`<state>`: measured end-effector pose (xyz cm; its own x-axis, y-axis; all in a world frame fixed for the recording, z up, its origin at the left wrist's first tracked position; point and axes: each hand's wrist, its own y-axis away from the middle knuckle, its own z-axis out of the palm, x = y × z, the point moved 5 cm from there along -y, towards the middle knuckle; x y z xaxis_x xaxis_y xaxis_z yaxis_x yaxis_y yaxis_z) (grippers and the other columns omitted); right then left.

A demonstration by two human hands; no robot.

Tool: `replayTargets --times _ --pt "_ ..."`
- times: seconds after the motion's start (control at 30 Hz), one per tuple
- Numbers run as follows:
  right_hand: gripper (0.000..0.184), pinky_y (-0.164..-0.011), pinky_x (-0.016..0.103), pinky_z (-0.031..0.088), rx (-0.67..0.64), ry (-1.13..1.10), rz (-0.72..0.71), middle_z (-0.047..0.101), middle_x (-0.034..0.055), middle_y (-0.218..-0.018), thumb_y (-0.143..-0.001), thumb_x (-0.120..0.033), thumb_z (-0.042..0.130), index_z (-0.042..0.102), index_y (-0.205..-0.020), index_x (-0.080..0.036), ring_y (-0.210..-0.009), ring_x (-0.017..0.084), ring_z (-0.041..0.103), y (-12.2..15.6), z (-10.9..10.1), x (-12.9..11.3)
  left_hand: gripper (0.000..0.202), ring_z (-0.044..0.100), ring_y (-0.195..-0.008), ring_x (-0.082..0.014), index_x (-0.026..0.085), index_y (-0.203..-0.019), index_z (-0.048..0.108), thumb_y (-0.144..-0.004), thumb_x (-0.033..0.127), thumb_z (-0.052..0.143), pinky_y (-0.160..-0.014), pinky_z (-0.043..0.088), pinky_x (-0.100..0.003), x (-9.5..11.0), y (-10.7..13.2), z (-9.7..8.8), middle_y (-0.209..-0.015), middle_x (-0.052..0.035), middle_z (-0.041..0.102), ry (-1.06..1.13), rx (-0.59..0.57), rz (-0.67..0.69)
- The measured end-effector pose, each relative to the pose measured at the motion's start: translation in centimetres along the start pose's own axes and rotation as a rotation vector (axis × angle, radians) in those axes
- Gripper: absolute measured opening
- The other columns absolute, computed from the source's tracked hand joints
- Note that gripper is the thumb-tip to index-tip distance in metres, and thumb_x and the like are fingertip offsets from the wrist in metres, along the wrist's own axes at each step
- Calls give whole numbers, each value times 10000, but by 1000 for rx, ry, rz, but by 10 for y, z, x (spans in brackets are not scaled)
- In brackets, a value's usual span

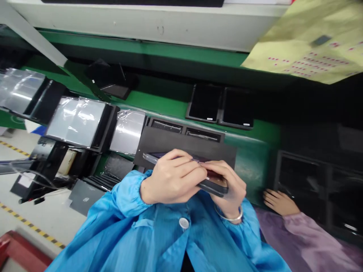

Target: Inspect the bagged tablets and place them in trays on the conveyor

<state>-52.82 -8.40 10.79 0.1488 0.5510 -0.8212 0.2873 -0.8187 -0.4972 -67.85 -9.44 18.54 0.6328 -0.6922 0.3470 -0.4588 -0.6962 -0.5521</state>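
In front of my blue coat I hold a flat, glossy dark tablet [217,185], tilted and seen nearly edge-on. My left hand [174,175] lies across it with the fingers bent over its near side, hiding the middle. My right hand [228,181], with a bangle at the wrist, grips the other end, thumb and fingers around the edge. Just beyond both hands lies a dark grey board [187,145] on the bench. Behind that board is a black foam tray [184,130] with two recesses holding shiny wrapped items.
Silvery film-wrapped panels [127,130] stand in trays along the left. Two dark screens [205,102] lie on the green bench [252,162]. At right, a co-worker's hand [280,202] rests near a dark tray [302,181]. A yellow sheet [309,45] hangs at upper right.
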Motion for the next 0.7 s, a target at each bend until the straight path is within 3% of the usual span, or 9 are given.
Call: replayTargets --times 0.07,0.2,0.27,0.37,0.43,0.53,0.63,0.7 --pt "293 -757 403 567 82 -123 -31 744 78 -1013 -896 -163 668 720 -1180 -210 -916 242 702 2 -1 0 83 727 -849 -194 195 -1020 674 -955 221 628 -955 493 -361 -3 2 -11 -902 -26 782 -32 5 -32" --pt "207 -749 417 574 229 -303 18 748 64 -937 -890 -219 714 747 -1093 -214 -857 247 714 14 -18 20 438 676 -1180 -272 236 -1281 655 -888 391 770 -1182 347 -456 -34 30 -30 -1223 -63 753 14 29 -207" --pt "169 -708 428 577 271 -358 0 747 62 -899 -929 -281 688 753 -1070 -215 -818 256 724 19 -27 28 402 698 -1153 -272 241 -1277 674 -916 405 736 -1182 376 -490 -50 50 -22 -1193 -71 761 274 -1 -306" --pt "198 -677 439 591 239 -352 -84 757 60 -912 -995 -322 617 752 -1098 -221 -811 265 741 21 -35 35 208 757 -973 -236 231 -1160 733 -973 293 666 -1135 445 -517 -57 69 -5 -1022 -61 792 552 123 -344" --pt "191 -653 416 602 190 -327 -131 764 44 -920 -996 -294 618 748 -1130 -253 -800 256 753 21 -36 38 181 766 -914 -229 232 -1134 746 -977 258 659 -1114 457 -530 -53 72 1 -976 -56 795 569 214 -335" --pt "205 -627 399 603 176 -334 -130 762 36 -899 -998 -332 602 746 -1137 -285 -767 249 754 22 -35 42 179 769 -889 -228 236 -1124 751 -972 284 669 -1099 463 -527 -47 67 5 -941 -49 797 564 237 -333" --pt "208 -634 417 590 248 -367 -64 741 36 -843 -988 -382 589 755 -1068 -287 -734 247 737 27 -35 47 185 768 -895 -218 248 -1135 750 -971 278 671 -1120 443 -512 -50 70 4 -948 -44 800 557 244 -312" --pt "173 -624 410 577 317 -412 14 709 13 -788 -940 -440 647 752 -992 -313 -691 233 713 33 -39 55 224 761 -977 -240 254 -1144 750 -923 293 737 -1172 387 -531 -59 83 10 -995 -52 801 535 203 -372"
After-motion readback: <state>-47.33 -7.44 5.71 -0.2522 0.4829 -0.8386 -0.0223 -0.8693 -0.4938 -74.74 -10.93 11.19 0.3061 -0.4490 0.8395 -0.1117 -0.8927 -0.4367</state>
